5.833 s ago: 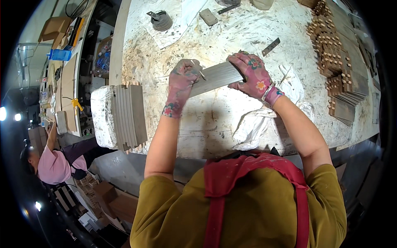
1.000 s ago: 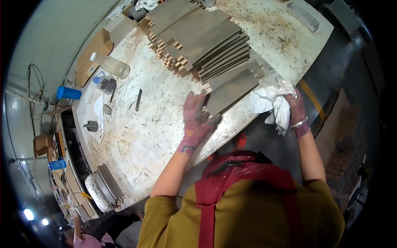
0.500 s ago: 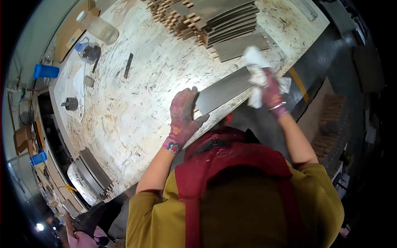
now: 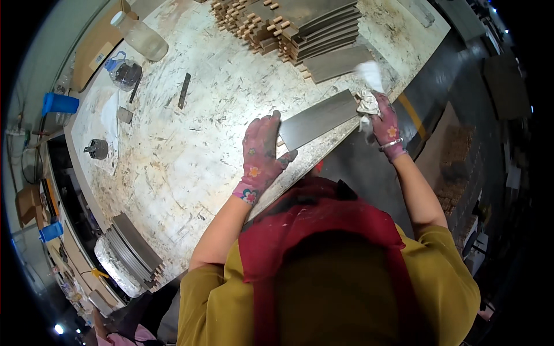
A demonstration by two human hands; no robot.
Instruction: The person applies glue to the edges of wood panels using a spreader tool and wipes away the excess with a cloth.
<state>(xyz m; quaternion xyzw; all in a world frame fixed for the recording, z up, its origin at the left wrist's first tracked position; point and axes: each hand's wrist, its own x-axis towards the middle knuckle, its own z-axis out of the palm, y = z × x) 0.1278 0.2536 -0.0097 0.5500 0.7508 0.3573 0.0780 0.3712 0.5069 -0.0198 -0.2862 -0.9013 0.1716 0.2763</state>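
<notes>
A flat grey wooden panel (image 4: 319, 121) with light dowel pegs at its left end lies along the table's near edge. My left hand (image 4: 261, 149), in a pink flowered glove, lies at that pegged end with fingers stretched out and thumb apart, touching the panel's end. In a matching glove, my right hand (image 4: 386, 122) is closed on a crumpled white cloth (image 4: 368, 102) at the panel's right end. One part of the cloth sticks up, blurred by motion. Whether the cloth touches the panel's face is hard to make out.
Stacked pegged panels (image 4: 323, 29) stand at the far side, with a single panel (image 4: 336, 63) in front. More panels (image 4: 134, 245) lean at the left corner. A clear bottle (image 4: 142, 39), a jug (image 4: 123, 72), a metal strip (image 4: 184, 90) and a small dark container (image 4: 98, 149) are at the left.
My right hand with the cloth has shifted slightly right, uncovering more of the panel's right end. My left hand stays at the pegged end. The whole view has shifted a little.
</notes>
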